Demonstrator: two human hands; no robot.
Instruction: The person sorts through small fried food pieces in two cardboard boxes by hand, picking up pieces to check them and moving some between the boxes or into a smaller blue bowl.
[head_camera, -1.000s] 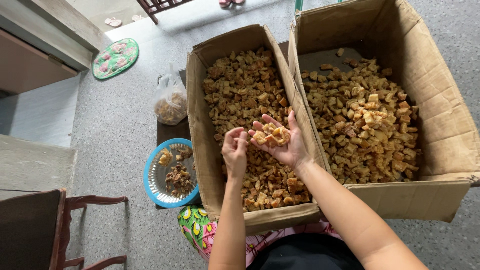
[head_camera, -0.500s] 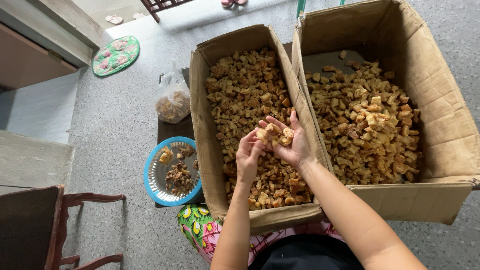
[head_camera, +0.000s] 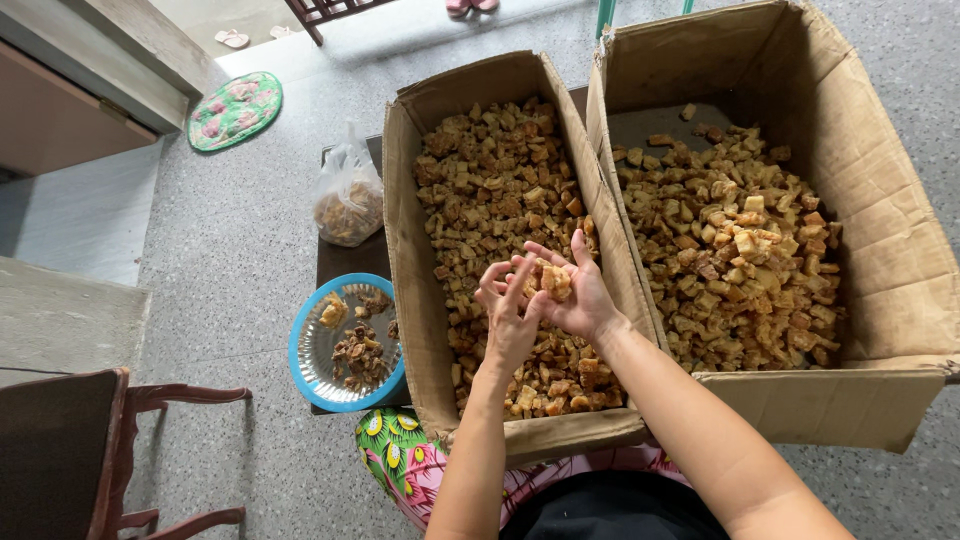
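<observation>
1. I had both hands raised over the near end of the left box (head_camera: 480, 120) — the step in hand looked like sorting, picking through a small handful.
2. My right hand (head_camera: 575, 295) was cupped palm-up, its fingers (head_camera: 578, 250) loosely spread, cradling a few brown pieces (head_camera: 555, 280).
3. My left hand (head_camera: 508, 312) met it from the side, fingers (head_camera: 497, 277) half curled and touching the pieces — whether they pinched one I couldn't tell.
4. By my judgement the next move called for a fine pinch to lift one piece out without tipping the rest off the palm.
5. The left box was cardboard, open-topped and filled nearly along its whole length with the same brown chunks.
6. The right box (head_camera: 880, 230), larger, stood just beside it; its chunks were heaped toward the near side, with bare cardboard showing at the far end.
7. A blue plate (head_camera: 300, 345) sat left of the left box on a low dark surface (head_camera: 335, 265), holding a small scatter of darker scraps.
8. Beyond the plate stood a clear bag (head_camera: 348, 195), partly filled with similar pieces.
</observation>
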